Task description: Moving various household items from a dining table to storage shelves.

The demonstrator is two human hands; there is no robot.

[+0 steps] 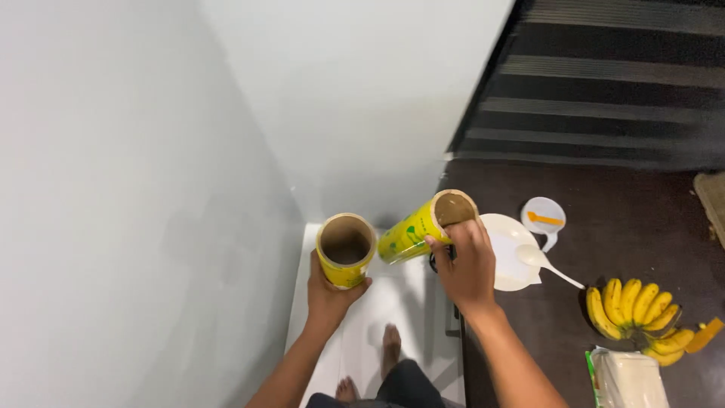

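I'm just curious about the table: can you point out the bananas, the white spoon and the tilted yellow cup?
bananas (633, 308), head view, middle of the bunch.
white spoon (533, 256), head view, on its bowl.
tilted yellow cup (408, 236), head view, on its printed side.

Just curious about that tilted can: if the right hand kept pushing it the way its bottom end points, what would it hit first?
Probably the other can in the left hand. The right hand tilts its can toward it, though depth is unclear.

White packet (627, 380) cropped, stairs (604, 83) blurred
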